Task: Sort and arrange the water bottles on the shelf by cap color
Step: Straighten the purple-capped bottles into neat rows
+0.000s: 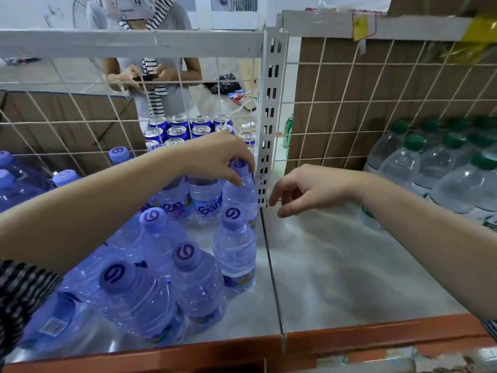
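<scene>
Several water bottles with purple caps stand on the left half of the white shelf. My left hand reaches over them and pinches the neck of a purple-capped bottle standing at the back, beside the slotted upright. A nearer purple-capped bottle stands just in front of it. My right hand hovers over the right half of the shelf, fingers loosely curled, holding nothing. Several green-capped bottles are grouped at the far right.
A slotted white upright divides the two shelf sections, with wire mesh and cardboard behind. Blue drink cans sit beyond the mesh. A person holding a phone stands behind the shelf. An orange-red strip edges the shelf front.
</scene>
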`<state>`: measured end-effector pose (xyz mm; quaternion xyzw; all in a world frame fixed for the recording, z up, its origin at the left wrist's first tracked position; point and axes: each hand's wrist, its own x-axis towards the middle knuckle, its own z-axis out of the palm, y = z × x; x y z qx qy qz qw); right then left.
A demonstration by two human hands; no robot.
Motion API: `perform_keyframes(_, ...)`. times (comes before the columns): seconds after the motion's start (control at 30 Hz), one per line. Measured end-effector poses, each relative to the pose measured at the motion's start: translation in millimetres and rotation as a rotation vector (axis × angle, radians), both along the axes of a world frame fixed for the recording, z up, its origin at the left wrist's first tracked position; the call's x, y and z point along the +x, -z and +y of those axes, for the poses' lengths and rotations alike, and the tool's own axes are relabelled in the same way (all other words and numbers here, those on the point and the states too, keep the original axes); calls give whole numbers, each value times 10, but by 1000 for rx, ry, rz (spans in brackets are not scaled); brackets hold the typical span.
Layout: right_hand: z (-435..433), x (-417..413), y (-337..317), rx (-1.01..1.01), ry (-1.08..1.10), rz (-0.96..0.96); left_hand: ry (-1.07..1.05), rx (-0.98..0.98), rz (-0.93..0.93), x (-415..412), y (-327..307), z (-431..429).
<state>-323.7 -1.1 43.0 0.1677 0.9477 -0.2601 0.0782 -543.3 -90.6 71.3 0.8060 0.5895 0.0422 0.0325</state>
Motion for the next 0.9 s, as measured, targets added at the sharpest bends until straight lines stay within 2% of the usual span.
perform_keyframes(0.3, -19, -70, -20, -21, -54, 38, -92, 134, -20, 122, 180, -66)
perform_keyframes(0.43, -205, -189, -129, -176, -75, 175, -106, 69, -17, -20, 9, -220)
perform_keyframes(0.53, -407, -321, -254, -267, -142, 146, -178, 152, -92, -331, -144, -439)
perform_keyframes(0.63, -580, -515, -285, 79, -306, 99, -262, 206, -57, -681, -191, -674)
perform_keyframes(0.7, -654, -631, -310, 237, -379, 123, -325, 208, -25, -891, -170, -812)
perform_keyframes(0.9, -658, -902, -441, 308, -345, 112, -515, 114, 90, -1475, -30, -971)
